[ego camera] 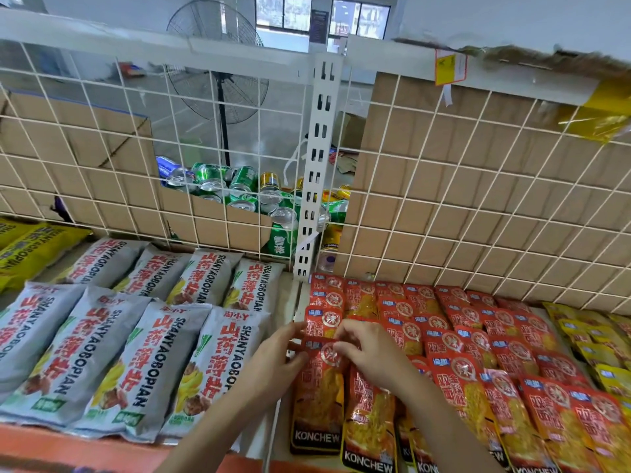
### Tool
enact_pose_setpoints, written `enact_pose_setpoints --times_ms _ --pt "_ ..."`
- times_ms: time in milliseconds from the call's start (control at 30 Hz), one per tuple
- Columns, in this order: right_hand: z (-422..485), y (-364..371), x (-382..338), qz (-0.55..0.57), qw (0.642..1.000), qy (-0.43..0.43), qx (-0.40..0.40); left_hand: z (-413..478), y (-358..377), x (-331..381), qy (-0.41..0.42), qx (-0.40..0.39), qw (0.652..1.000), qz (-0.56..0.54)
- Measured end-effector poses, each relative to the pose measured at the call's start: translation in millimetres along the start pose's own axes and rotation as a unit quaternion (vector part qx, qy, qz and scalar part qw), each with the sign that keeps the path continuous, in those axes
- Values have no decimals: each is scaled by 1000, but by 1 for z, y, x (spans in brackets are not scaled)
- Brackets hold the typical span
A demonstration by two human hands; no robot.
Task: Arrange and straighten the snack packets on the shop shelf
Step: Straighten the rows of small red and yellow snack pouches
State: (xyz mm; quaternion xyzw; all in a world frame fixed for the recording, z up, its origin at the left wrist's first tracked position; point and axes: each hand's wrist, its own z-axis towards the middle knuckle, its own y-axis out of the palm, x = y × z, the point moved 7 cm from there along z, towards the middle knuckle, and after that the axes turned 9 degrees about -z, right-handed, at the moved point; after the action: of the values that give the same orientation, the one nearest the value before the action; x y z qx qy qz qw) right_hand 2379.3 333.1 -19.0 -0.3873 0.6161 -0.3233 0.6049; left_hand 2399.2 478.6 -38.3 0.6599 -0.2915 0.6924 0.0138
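Observation:
Red KONCHEW snack packets (474,339) lie in overlapping rows on the right half of the shelf. Both hands hold the top edge of one red packet (319,397) at the left end of the front row. My left hand (278,353) pinches its upper left corner. My right hand (370,353) grips its upper right corner, fingers curled over the edge. Grey SHANYAOBOPIAN chip bags (112,349) lie in two rows on the left half, slightly slanted.
A white wire grid (478,186) backed with cardboard closes the shelf's rear, with a slotted upright post (316,172) in the middle. Yellow packets (594,339) lie at far right, yellow bags (24,247) at far left. Drink cans (246,189) sit behind the grid.

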Motion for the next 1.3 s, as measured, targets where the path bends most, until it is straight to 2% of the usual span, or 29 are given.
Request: enact_pose_setpoints --times_ms 100,367,533,700,833,1033,1167,1300 --pt "0 -5 2 30 999 12 19 -1 0 -3 -3 11 1000 2" --pt "-7 -10 10 106 993 43 39 9 1 2 0 2 994 109" --pt "-12 -9 16 139 988 57 44 19 -1 3 -20 2 998 57" --pt "-16 -8 15 115 992 54 28 32 -8 10 -41 40 997 -57" --pt "-17 -7 13 90 994 52 23 40 -9 5 -69 66 992 -85" --pt "-15 -3 12 70 997 42 18 41 -4 -6 -70 41 996 -25" --pt "-13 -2 11 55 998 29 19 43 -3 1 -43 12 997 55" --pt "-12 1 12 32 999 21 24 44 -3 2 -55 -1 991 124"
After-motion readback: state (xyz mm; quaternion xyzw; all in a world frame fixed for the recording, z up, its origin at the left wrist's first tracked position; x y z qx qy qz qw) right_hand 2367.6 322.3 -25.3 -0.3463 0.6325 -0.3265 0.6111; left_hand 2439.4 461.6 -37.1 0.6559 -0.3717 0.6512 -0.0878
